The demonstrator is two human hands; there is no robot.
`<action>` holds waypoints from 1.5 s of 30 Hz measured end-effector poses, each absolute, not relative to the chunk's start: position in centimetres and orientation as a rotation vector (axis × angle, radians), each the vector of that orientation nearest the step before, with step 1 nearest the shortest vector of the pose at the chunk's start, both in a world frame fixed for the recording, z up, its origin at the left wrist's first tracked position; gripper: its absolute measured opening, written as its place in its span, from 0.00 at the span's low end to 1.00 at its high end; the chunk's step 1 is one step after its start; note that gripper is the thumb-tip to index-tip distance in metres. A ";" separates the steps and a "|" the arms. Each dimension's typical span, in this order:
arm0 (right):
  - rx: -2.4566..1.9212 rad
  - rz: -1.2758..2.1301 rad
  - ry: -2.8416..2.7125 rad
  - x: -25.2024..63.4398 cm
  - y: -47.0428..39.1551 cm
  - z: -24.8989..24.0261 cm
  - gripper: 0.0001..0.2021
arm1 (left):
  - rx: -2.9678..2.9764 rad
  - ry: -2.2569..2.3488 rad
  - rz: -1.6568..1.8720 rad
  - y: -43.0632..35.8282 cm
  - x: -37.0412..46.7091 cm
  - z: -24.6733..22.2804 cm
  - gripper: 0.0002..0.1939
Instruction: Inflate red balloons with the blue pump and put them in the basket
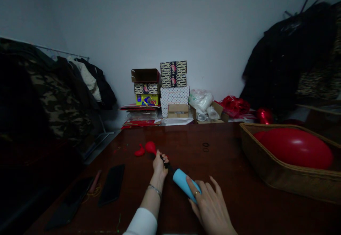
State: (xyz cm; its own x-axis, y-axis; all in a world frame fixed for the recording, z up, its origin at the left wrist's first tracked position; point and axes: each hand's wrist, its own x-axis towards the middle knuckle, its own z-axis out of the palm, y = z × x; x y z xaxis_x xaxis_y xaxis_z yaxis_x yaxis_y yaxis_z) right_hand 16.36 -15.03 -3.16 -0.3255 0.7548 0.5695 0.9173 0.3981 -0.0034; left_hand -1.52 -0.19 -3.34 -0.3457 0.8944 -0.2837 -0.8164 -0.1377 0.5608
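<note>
Sky-blue cylindrical pump (pixel 184 182) held in both hands, over a glossy reddish-brown wooden counter (pixel 183 138).
Right hand (pixel 210 201) is wrapped loosely round the pump's near end; left hand (pixel 160 162) is closed around the far end, just past the black nozzle (pixel 172 169), with a small red rubber balloon (pixel 150 147) poking out beyond it. Decent elbow room to the right, up to the tan wicker basket (pixel 282 179). Left's tighter: a flat black rectangular slab (pixel 112 185) lies between the left hand and the counter's left edge.
</note>
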 end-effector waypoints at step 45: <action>-1.427 -0.518 -2.157 16.7 -15.9 -2.1 0.25 | 0.222 0.695 1.670 -0.4 -0.5 -2.5 0.14</action>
State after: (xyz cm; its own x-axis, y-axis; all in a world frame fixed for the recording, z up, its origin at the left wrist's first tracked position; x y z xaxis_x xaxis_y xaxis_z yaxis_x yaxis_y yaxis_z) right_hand 16.69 -15.90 -2.08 -0.3266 0.7349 0.5944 0.9247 0.3786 0.0400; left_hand -0.55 -0.45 -2.55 -0.2305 0.9455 -0.2299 -0.8297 -0.0675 0.5541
